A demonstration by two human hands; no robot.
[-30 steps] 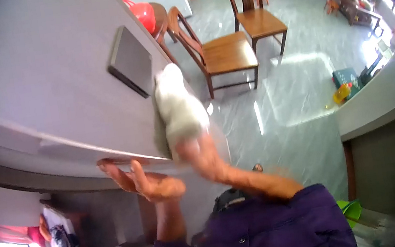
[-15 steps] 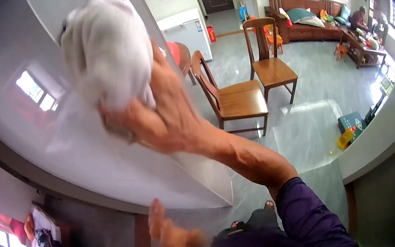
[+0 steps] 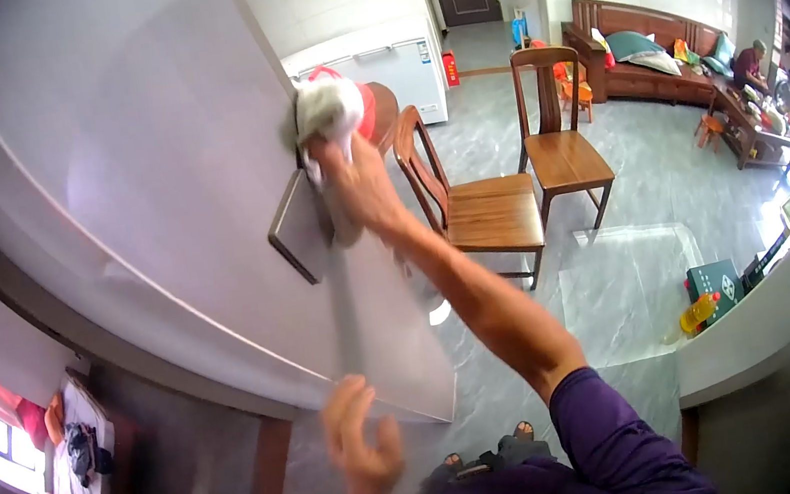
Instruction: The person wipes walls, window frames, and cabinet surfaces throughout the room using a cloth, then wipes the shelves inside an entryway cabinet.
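Observation:
My right hand is wrapped round a bunched white cloth, which lies against the edge of a smooth pale wall. Just below the cloth, a grey rectangular plate, perhaps a switch plate, sits on that wall. My right arm stretches forward and up across the view. Lower down, near the wall's bottom corner, my left hand is raised with its fingers apart, holding nothing and slightly blurred.
Two wooden chairs stand past the wall edge. A white chest freezer is behind them. A wooden sofa and a low table with a seated person are far right. A yellow bottle stands at right.
My right hand has moved away from the camera with the cloth, bringing the plate into view. My left hand has risen slightly and shifted right. The view has turned a little.

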